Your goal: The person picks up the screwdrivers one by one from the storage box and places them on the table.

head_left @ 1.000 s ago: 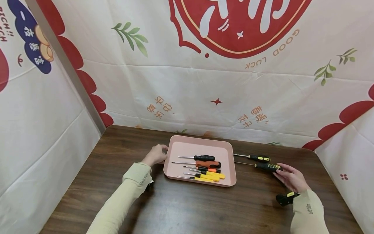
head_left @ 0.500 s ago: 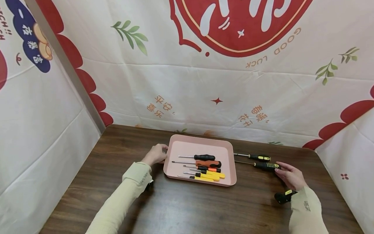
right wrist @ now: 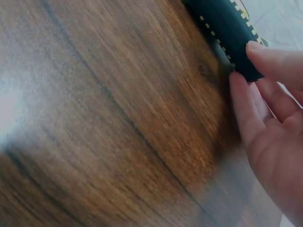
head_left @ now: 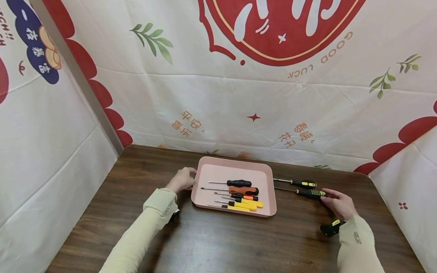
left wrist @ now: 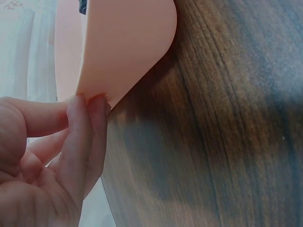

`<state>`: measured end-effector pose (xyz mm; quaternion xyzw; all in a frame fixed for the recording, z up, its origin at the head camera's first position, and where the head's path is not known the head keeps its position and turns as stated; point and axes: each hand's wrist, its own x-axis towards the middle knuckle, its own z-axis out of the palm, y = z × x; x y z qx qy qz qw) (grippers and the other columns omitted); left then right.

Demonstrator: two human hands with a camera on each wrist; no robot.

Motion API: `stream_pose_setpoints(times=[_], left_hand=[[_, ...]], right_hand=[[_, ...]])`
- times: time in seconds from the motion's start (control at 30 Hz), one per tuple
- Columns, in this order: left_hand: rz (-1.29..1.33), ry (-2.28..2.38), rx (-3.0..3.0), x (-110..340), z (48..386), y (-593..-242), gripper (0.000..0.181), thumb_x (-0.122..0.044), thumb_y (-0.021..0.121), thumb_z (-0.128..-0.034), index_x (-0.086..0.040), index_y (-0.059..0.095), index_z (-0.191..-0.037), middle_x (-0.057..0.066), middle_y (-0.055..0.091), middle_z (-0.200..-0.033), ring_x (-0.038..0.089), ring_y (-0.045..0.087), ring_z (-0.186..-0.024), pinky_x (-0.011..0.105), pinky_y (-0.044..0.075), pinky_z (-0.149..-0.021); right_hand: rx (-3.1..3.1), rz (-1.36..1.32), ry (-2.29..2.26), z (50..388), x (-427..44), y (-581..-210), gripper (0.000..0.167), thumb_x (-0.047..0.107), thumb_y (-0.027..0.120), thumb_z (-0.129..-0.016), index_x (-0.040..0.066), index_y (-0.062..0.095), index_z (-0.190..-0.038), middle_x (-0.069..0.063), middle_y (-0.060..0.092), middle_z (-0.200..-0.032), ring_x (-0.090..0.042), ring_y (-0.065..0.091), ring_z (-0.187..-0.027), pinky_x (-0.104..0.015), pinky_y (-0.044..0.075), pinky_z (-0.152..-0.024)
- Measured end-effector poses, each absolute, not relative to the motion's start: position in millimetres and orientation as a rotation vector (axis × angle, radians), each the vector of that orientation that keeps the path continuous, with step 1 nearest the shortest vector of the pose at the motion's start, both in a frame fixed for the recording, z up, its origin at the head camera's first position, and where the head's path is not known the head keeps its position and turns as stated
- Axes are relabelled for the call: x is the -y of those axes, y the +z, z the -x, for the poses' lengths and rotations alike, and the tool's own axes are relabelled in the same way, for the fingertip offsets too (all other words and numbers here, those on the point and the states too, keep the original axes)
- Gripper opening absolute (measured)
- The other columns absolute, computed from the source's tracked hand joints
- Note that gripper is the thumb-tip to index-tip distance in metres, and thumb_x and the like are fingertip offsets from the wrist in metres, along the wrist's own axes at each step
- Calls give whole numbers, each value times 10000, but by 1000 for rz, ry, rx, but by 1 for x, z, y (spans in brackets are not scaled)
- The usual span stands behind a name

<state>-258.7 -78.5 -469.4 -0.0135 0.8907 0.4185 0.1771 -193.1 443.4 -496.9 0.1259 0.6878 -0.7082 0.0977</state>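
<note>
In the head view a pink tray (head_left: 235,168) holds several screwdrivers, handles to the right. Among them are a black-handled screwdriver (head_left: 239,183), an orange-handled screwdriver (head_left: 243,191) and yellow-handled ones near the front. My left hand (head_left: 181,180) pinches the tray's left wall between thumb and fingers, as the left wrist view shows at the rim (left wrist: 81,71). To the right, my right hand (head_left: 341,204) pinches the handle end of a black-and-yellow screwdriver (head_left: 310,193). Its shaft runs left to the tray, where the tip is hidden.
Another black-and-yellow screwdriver (head_left: 304,184) lies just behind the held one, its tip also hidden by the tray. The dark wooden table (head_left: 239,246) meets a printed white cloth (head_left: 218,98) at the back. A black device (head_left: 329,229) sits at the right wrist.
My right hand and the screwdriver it pinches have shifted slightly left, toward the tray. The left hand and the tray have stayed in place.
</note>
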Motion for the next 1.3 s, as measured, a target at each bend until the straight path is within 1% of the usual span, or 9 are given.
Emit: stream_pose_setpoints(times=[0.3,0.4,0.53,0.77,0.9,1.0,1.07,1.2,1.3], left_hand=[[31,1177,-2525,78,259,-468,422,82,512,-742,11,562,-1155,59,528,-627,117,518,-515,227,517,-501],[36,1182,-2526,78,259,-468,423,81,511,-743,9,562,-1157,58,527,-625,116,519,-512,229,518,-501],[30,1182,-2533,78,259,-468,416,77,512,-743,11,565,-1150,67,544,-647,118,524,-521,229,519,-500],[29,1172,-2536,78,260,-471,421,75,515,-753,11,556,-1166,80,560,-681,122,532,-541,222,517,-505],[19,1172,-2535,78,259,-471,414,67,515,-761,14,553,-1170,84,566,-695,127,534,-557,224,518,-511],[20,1172,-2536,78,258,-470,409,64,513,-764,14,556,-1168,83,568,-695,129,533,-556,226,518,-511],[19,1171,-2535,78,258,-469,406,61,512,-768,14,555,-1169,81,566,-696,128,532,-558,224,517,-513],[10,1175,-2534,78,258,-469,401,59,513,-771,16,556,-1167,83,567,-698,129,534,-561,226,518,-516],[7,1176,-2539,78,257,-469,398,62,513,-763,16,563,-1155,82,569,-696,128,536,-562,228,519,-513]], right_hand=[[-2159,-398,-1993,193,-442,-496,287,27,647,-806,299,665,-896,181,518,-860,58,519,-775,-138,500,-706],[-2204,-391,-1939,193,-444,-496,286,52,659,-803,243,643,-1016,222,509,-871,77,512,-789,-141,501,-714],[-2281,-380,-1841,193,-446,-494,402,101,682,-796,110,568,-1182,241,516,-891,82,528,-797,-157,508,-720],[-2314,-383,-1778,193,-448,-493,429,124,686,-797,86,553,-1202,240,521,-891,85,533,-791,-163,508,-720],[-2499,-361,-1644,193,-448,-490,483,146,678,-805,-50,508,-1213,236,538,-865,87,534,-748,-157,509,-671],[-2672,-317,-1511,196,-448,-484,532,186,673,-813,-116,474,-1204,205,573,-868,85,538,-730,-172,513,-642],[-2720,-280,-1473,200,-448,-478,573,218,660,-825,-119,444,-1234,156,599,-914,87,544,-746,-179,515,-654],[-2644,-240,-1589,214,-449,-468,558,272,648,-833,41,465,-1306,105,619,-1027,100,551,-815,-167,508,-706],[-2628,-132,-1605,221,-435,-450,577,295,627,-846,72,432,-1341,105,604,-1084,102,549,-861,-170,506,-743]])
